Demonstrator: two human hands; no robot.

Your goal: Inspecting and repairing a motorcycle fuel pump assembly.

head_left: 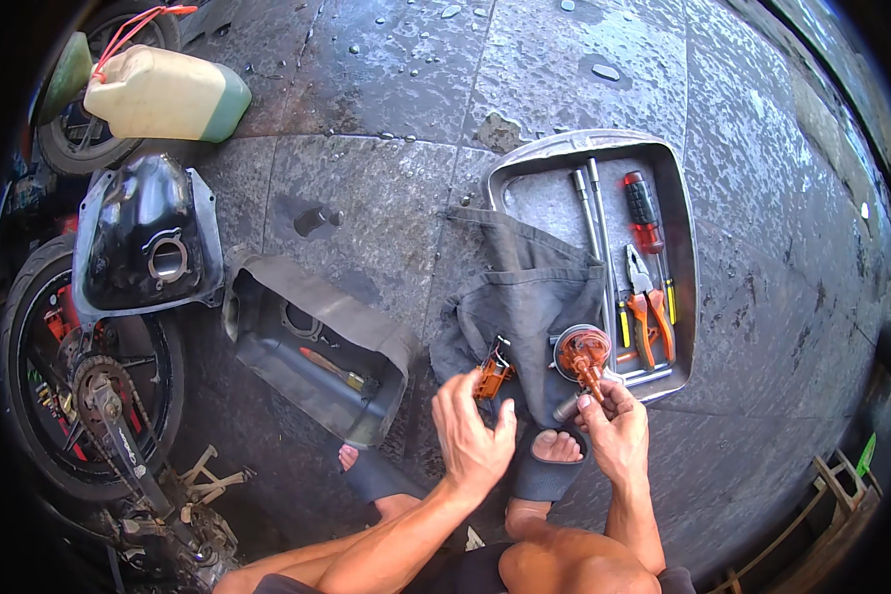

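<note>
My right hand (617, 431) grips a round, orange-brown fuel pump part (582, 354) by its narrow stem, with the pale-rimmed disc facing away from me. A small metal cylinder (566, 408) shows beside its fingertips; whether the hand holds that too is unclear. My left hand (473, 436) has thumb and fingers apart, its fingertips beside a smaller orange plastic piece (493, 376) with wires. That piece is over a dark grey cloth (525, 292), and I cannot tell whether the fingers touch it. The cloth drapes across the near left side of a metal tray (685, 247).
The tray holds orange-handled pliers (647, 322), a red-black screwdriver (643, 213) and long metal rods (596, 238). Left are a dark open casing (317, 371) with a brush (332, 368) inside, a black fuel tank (148, 233), a plastic jerrycan (168, 94) and a motorbike wheel (168, 396).
</note>
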